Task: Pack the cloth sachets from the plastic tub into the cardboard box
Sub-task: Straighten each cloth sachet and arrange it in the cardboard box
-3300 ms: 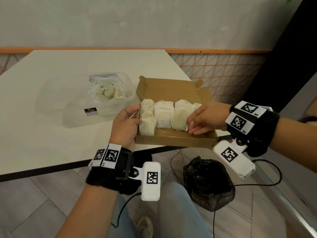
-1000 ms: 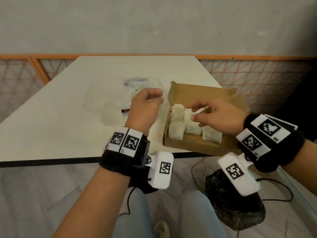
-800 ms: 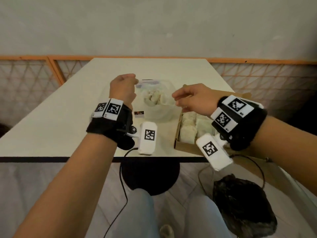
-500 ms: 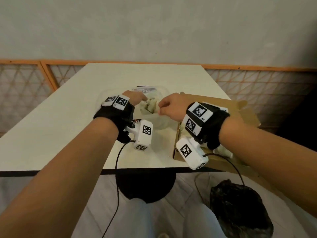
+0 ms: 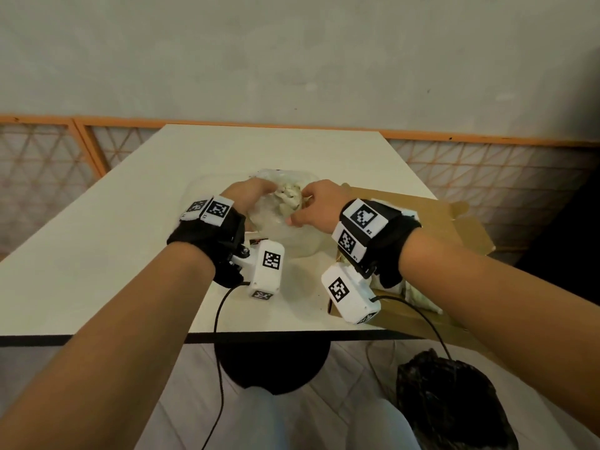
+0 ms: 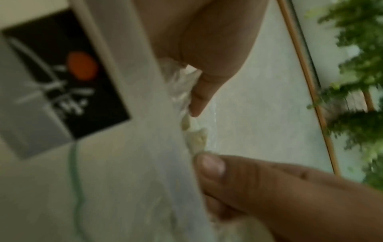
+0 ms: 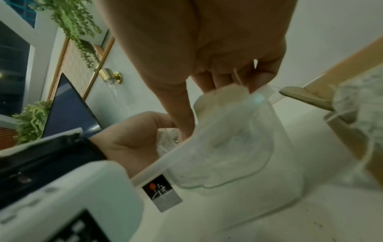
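Observation:
The clear plastic tub [image 5: 292, 241] stands mid-table with pale cloth sachets [image 5: 288, 199] heaped inside. Both hands are over its mouth. My left hand [image 5: 268, 190] reaches in from the left; in the left wrist view its thumb and a fingertip [image 6: 196, 104] pinch a sachet [image 6: 196, 137] beside crinkled clear plastic. My right hand [image 5: 300, 207] dips in from the right, and its fingers [image 7: 209, 81] curl round a sachet [image 7: 223, 94] at the rim. The cardboard box [image 5: 454, 222] lies to the right, mostly behind my right arm, with packed sachets [image 5: 420, 298] showing.
The white table [image 5: 97, 254] ends in a dark front edge near my forearms. The tub carries a black and grey label [image 7: 162, 193]. A black bag [image 5: 451, 401] sits on the floor at the lower right. Cables hang from both wrist cameras.
Both hands have left the cardboard box, swung left to the tub and gone down into it. Their fingers have since closed on sachets inside. The view has swung left too.

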